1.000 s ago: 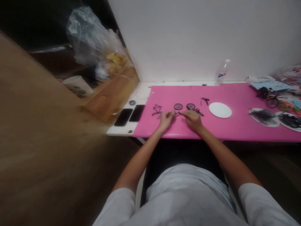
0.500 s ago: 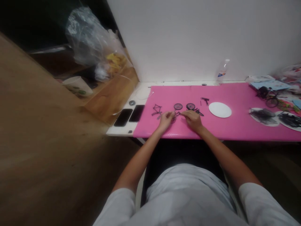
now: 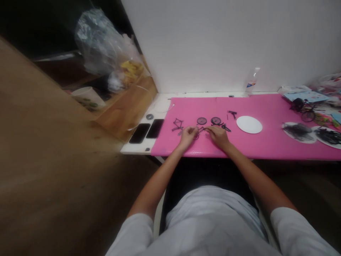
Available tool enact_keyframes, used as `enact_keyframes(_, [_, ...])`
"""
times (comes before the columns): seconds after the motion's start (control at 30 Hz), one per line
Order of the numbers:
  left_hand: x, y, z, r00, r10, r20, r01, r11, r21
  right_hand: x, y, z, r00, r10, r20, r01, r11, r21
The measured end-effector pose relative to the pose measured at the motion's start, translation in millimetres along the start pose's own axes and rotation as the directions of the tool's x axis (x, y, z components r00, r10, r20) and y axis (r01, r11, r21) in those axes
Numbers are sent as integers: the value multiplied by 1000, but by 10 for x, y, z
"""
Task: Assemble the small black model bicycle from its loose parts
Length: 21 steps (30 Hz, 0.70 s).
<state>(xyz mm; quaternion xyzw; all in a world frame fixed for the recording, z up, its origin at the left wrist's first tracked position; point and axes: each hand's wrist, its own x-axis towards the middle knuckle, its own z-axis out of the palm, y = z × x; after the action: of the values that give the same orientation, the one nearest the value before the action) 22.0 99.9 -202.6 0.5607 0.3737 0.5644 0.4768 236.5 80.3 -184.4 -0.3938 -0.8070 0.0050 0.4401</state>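
Observation:
My left hand (image 3: 188,136) and my right hand (image 3: 217,136) are close together over a pink mat (image 3: 207,151). Between their closed fingertips is a small dark part (image 3: 201,129), pinched from both sides. Just behind the hands lie two small black wheels, one at the left (image 3: 201,121) and one at the right (image 3: 215,120). A thin dark bicycle-like frame (image 3: 177,123) lies left of my left hand. Black pieces (image 3: 226,128) rest beside my right hand, and a pump-shaped black piece (image 3: 232,114) is farther back.
Two dark phones (image 3: 140,133) (image 3: 155,128) lie at the table's left end. A white disc (image 3: 249,124) is right of the hands. Farther right are a heap of black parts (image 3: 298,131), a small black bicycle (image 3: 308,114) and a clear bottle (image 3: 252,81) by the wall.

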Motion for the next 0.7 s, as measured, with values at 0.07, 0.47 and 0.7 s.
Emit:
enact_keyframes(0.07, [1, -6, -3, 1000, 2, -2, -2, 1000, -8, 7, -10, 0, 1000, 7, 13, -6, 1000, -8])
enact_keyframes(0.47, [-37, 48, 28, 998, -46, 41, 47, 999, -4, -14, 98, 65, 989, 60, 135, -25, 968, -248])
enact_keyframes(0.7, [-56, 87, 43, 996, -69, 53, 70, 997, -18, 24, -52, -19, 966, 165, 197, -144, 982, -120])
